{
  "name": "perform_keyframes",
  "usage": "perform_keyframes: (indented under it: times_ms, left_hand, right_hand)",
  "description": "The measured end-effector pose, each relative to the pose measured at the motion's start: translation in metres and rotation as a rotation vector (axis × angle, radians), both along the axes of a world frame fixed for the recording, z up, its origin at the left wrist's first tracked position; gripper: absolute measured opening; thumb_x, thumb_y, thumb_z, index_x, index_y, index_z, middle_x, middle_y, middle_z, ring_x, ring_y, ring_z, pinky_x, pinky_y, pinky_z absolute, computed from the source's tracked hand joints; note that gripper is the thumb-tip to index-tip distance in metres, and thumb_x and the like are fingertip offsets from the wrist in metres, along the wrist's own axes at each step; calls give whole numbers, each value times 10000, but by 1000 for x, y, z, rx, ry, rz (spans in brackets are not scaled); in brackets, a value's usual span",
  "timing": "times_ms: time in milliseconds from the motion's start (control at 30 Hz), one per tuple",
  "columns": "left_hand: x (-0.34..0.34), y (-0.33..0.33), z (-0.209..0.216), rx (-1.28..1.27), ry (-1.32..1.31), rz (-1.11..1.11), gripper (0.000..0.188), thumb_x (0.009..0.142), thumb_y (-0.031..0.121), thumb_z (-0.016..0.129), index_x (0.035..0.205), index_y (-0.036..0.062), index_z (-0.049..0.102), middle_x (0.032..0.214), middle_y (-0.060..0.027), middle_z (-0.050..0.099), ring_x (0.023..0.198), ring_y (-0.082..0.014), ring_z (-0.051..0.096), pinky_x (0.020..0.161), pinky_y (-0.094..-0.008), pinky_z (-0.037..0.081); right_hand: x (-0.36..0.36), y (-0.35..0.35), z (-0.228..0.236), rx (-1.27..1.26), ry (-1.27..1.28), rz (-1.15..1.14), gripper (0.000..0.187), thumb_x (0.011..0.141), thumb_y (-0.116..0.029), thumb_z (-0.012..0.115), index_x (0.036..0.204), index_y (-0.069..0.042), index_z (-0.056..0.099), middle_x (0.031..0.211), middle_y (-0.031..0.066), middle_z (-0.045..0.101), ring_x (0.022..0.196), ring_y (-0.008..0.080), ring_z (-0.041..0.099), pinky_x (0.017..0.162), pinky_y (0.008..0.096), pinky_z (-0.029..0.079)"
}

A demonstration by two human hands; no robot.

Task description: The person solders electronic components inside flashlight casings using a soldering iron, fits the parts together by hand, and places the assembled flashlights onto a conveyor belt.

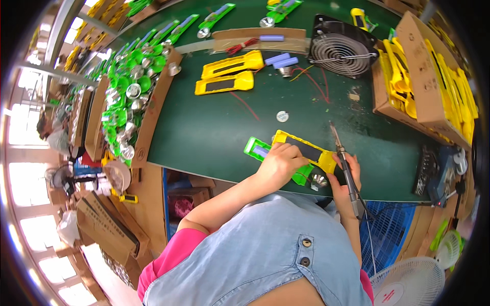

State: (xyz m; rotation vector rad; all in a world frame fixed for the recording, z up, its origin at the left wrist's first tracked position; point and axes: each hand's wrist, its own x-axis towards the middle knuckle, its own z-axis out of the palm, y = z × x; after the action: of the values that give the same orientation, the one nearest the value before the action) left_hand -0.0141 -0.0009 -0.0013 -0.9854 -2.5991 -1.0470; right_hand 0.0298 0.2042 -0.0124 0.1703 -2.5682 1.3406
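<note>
My left hand (pixel 280 164) is closed over the near edge of a yellow flashlight casing half (pixel 309 150), which has a dark panel along it. Under those fingers lies a green casing half (pixel 252 146) with a purple cylindrical battery (pixel 261 151) inside; how much of it they touch is hidden. A silver reflector (pixel 319 180) sits at the green half's right end, by the bench edge. My right hand (pixel 350 173) grips a soldering iron (pixel 347 171), its tip pointing away from me. Fingers of that hand also touch the yellow casing's wide end.
Two yellow casing halves (pixel 224 84), loose batteries (pixel 280 60) and a round white disc (pixel 282 117) lie farther out. A black fan with a wire grille (pixel 343 53) stands behind. Cardboard boxes hold green parts on the left (pixel 164 97) and yellow casings on the right (pixel 429 66).
</note>
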Motion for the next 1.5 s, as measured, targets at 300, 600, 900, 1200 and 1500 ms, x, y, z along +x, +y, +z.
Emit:
perform_keyframes:
  times_ms: [300,600,900,1200,1500]
  left_hand:
    - [-15,4,0,-176,-45,135,109,660,45,578,755,59,630,715,-98,548,705,-268,552,637,-366,436]
    - [-27,6,6,-290,-170,100,78,690,31,570,715,47,642,703,-108,554,660,-284,579,619,-362,470]
    - [-29,7,7,-285,-210,73,75,694,33,570,728,45,635,702,-112,544,655,-294,575,612,-372,462]
    - [-30,6,7,-311,-197,68,71,688,30,571,726,44,629,703,-112,542,653,-289,576,605,-370,462]
    - [-28,8,8,-362,-159,79,67,682,31,569,707,42,631,698,-117,544,642,-286,577,605,-369,467]
  right_hand:
    - [-28,-4,8,1,56,228,425,656,-56,707,1044,-36,535,956,99,621,921,239,591,995,456,332]
    - [-18,23,0,-387,113,61,193,752,-29,641,924,20,568,802,99,633,710,178,619,857,396,441]
    - [-22,18,-13,-764,-243,-8,219,773,-11,622,959,55,525,846,114,612,646,133,611,613,236,496]
    - [-20,10,-15,-716,-176,-26,229,769,-32,629,961,58,542,818,104,618,655,135,620,638,236,496]
    - [-6,13,-6,-598,-17,-45,195,764,-29,621,942,26,563,662,73,632,644,144,625,957,379,349]
